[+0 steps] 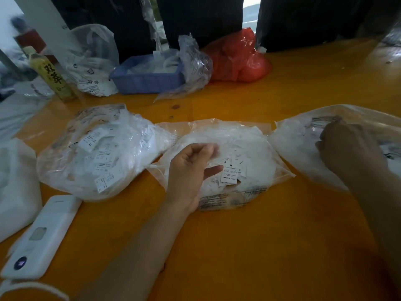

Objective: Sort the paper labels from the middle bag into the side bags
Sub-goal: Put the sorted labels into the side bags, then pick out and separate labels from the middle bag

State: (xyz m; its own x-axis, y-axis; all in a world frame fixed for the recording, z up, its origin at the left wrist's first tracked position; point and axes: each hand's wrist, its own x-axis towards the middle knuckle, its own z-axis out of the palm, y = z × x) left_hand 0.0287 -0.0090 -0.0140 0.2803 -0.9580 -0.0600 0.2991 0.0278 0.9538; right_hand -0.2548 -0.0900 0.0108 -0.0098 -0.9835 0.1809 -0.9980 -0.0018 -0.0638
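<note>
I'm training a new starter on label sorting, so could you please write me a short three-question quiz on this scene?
1. True or false: the left hand hovers over the middle bag.
2. Which bag is the right hand at: (a) left bag, (b) right bag, (c) red bag?
3. What colour is the tray behind the bags?

Key: 1 true; 2 b; 3 blue.
</note>
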